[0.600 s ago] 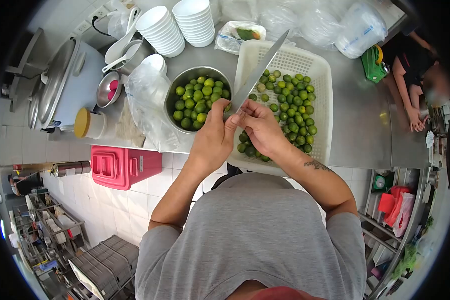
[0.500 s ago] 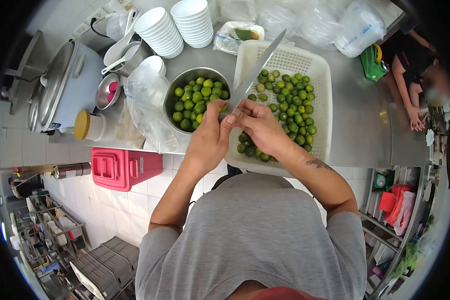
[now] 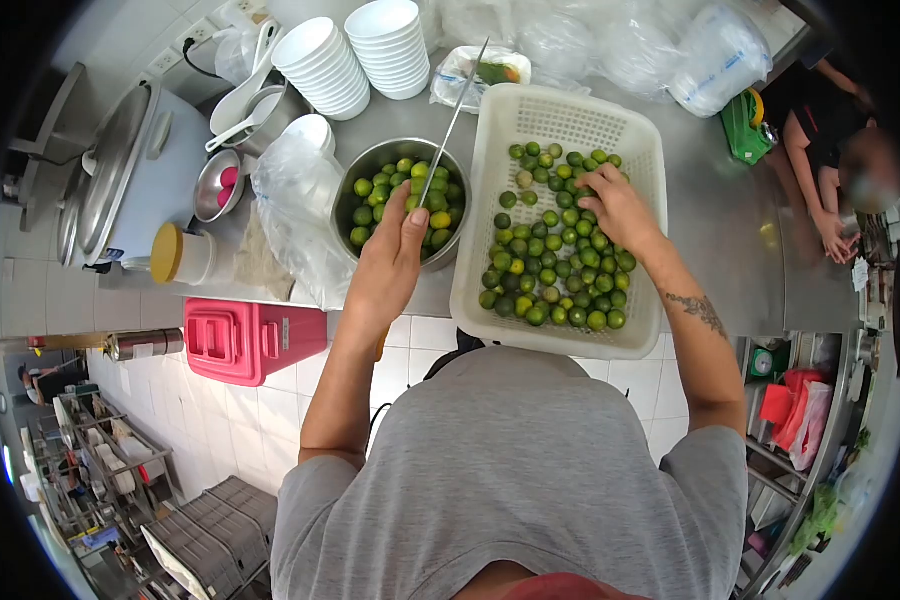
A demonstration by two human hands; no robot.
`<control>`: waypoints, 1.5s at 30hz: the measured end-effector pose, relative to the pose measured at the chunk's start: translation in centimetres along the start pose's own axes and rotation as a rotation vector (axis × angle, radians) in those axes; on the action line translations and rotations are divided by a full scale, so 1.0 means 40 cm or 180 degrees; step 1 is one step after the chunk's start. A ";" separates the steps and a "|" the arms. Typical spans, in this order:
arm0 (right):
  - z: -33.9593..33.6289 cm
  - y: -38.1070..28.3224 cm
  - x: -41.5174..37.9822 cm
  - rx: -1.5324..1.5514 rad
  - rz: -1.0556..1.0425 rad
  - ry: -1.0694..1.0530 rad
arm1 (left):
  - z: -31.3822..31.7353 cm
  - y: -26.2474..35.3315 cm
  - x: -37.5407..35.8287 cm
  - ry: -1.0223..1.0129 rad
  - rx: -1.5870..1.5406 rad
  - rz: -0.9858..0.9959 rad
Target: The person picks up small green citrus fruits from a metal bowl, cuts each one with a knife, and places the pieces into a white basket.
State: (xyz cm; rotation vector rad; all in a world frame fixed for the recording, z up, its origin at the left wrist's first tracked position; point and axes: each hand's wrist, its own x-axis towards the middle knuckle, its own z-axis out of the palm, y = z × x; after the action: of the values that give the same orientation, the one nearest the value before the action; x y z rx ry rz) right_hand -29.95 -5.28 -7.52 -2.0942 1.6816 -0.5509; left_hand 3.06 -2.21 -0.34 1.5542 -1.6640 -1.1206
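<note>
My left hand (image 3: 391, 262) is wrapped round the handle of a long knife (image 3: 457, 118). The blade points up and away, slanting over the right part of a steel bowl (image 3: 342, 222) heaped with green limes (image 3: 378, 190). To the right of the bowl lies a white perforated plastic basket (image 3: 644, 135), its floor scattered with small green limes (image 3: 548, 275). My right hand (image 3: 618, 208) reaches into this basket, fingers bent and pinched at a lime among the others. The fingers partly hide that lime.
Stacked white bowls (image 3: 322, 70), a clear plastic bag (image 3: 295, 200) and a yellow-lidded tub (image 3: 175, 252) stand on the left of the steel counter (image 3: 715, 230). Wrapped plastic packs (image 3: 720, 60) lie at the back. Below is a red bin (image 3: 255, 340). Another person (image 3: 820, 150) is at far right.
My hands were together between bowl and basket, with the knife between them. My right hand has moved right into the basket; my left has moved left with the knife, whose blade now leans over the bowl.
</note>
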 end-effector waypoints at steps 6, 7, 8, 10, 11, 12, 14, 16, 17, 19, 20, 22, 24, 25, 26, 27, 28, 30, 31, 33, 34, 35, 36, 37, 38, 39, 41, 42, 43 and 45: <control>-0.001 -0.166 -0.004 0.3946 0.0666 -0.0129 | -0.005 0.049 -0.043 -0.0519 -0.0341 0.0036; 0.006 -0.182 -0.006 0.4255 0.0536 -0.0046 | -0.001 0.049 -0.049 -0.0610 -0.0364 0.0096; 0.012 -0.190 -0.006 0.4340 0.0474 -0.0053 | 0.002 0.048 -0.054 -0.0695 -0.0319 0.0188; 0.025 -0.198 -0.004 0.4511 0.0349 -0.0061 | 0.013 0.036 -0.063 -0.0730 -0.0206 0.0362; 0.030 -0.205 -0.003 0.4598 0.0287 -0.0063 | 0.019 0.030 -0.068 -0.0746 -0.0151 0.0450; 0.030 -0.218 -0.003 0.4661 0.0319 -0.0020 | 0.023 0.028 -0.071 -0.0755 -0.0085 0.0537; 0.026 -0.245 -0.006 0.4786 0.0391 0.0070 | 0.027 0.032 -0.077 -0.0806 0.0060 0.0595; 0.029 -0.256 -0.009 0.4736 0.0388 0.0136 | 0.026 0.042 -0.084 -0.0893 0.0221 0.0534; 0.031 -0.260 -0.010 0.4712 0.0382 0.0168 | 0.029 0.043 -0.087 -0.0872 0.0306 0.0558; 0.046 -0.265 -0.009 0.4707 0.0450 0.0362 | 0.035 0.043 -0.091 -0.0832 0.0474 0.0603; 0.052 -0.266 -0.009 0.4704 0.0484 0.0455 | 0.036 0.040 -0.091 -0.0801 0.0511 0.0669; 0.052 -0.268 -0.009 0.4555 0.0453 0.0458 | 0.038 0.031 -0.089 -0.0738 0.0581 0.0797; 0.055 -0.273 -0.010 0.4444 0.0401 0.0460 | 0.043 0.030 -0.089 -0.0650 0.0638 0.0898; 0.058 -0.279 -0.011 0.4409 0.0367 0.0456 | 0.047 0.030 -0.089 -0.0605 0.0667 0.0943; 0.063 -0.286 -0.013 0.4374 0.0333 0.0452 | 0.050 0.033 -0.088 -0.0609 0.0683 0.0902; 0.063 -0.296 -0.014 0.4280 0.0311 0.0371 | 0.053 0.038 -0.086 -0.0613 0.0700 0.0860; 0.060 -0.309 -0.015 0.4186 0.0289 0.0292 | 0.054 0.042 -0.083 -0.0618 0.0718 0.0820; 0.071 -0.324 -0.018 0.4103 0.0273 0.0189 | 0.057 0.046 -0.075 -0.0537 0.0645 0.0893; 0.077 -0.331 -0.017 0.4110 0.0271 0.0168 | 0.057 0.048 -0.071 -0.0499 0.0608 0.0932; 0.081 -0.331 -0.015 0.4064 0.0270 0.0125 | 0.054 0.055 -0.063 -0.0554 0.0613 0.0830; 0.080 -0.328 -0.014 0.4015 0.0278 0.0102 | 0.053 0.056 -0.059 -0.0581 0.0617 0.0778; 0.080 -0.325 -0.012 0.3964 0.0285 0.0083 | 0.054 0.055 -0.056 -0.0535 0.0471 0.0812; 0.080 -0.327 -0.012 0.3930 0.0243 -0.0004 | 0.058 0.053 -0.053 -0.0493 0.0323 0.0846; 0.079 -0.330 -0.015 0.3899 0.0212 -0.0086 | 0.061 0.051 -0.052 -0.0462 0.0174 0.0877; 0.079 -0.331 -0.020 0.3867 0.0189 -0.0167 | 0.061 0.054 -0.050 -0.0493 0.0119 0.0757; 0.080 -0.329 -0.021 0.3932 0.0153 -0.0206 | 0.058 0.060 -0.048 -0.0514 0.0062 0.0642; 0.083 -0.326 -0.017 0.4061 0.0061 -0.0284 | 0.053 0.060 -0.045 -0.0560 -0.0026 0.0562; 0.078 -0.327 -0.014 0.4090 0.0156 -0.0363 | 0.049 0.056 -0.045 -0.0582 -0.0062 0.0590; 0.069 -0.330 -0.012 0.4117 0.0249 -0.0445 | 0.043 0.053 -0.045 -0.0600 -0.0098 0.0618; 0.068 -0.315 -0.008 0.3455 0.0254 -0.0525 | 0.026 0.055 -0.045 -0.0514 -0.0071 0.0470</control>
State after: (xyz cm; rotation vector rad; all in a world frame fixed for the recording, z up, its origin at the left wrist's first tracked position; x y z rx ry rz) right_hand -18.22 -2.31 -3.10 -1.2197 0.9778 -0.9505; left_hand 1.33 -0.35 1.32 1.3329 -1.8334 -1.2083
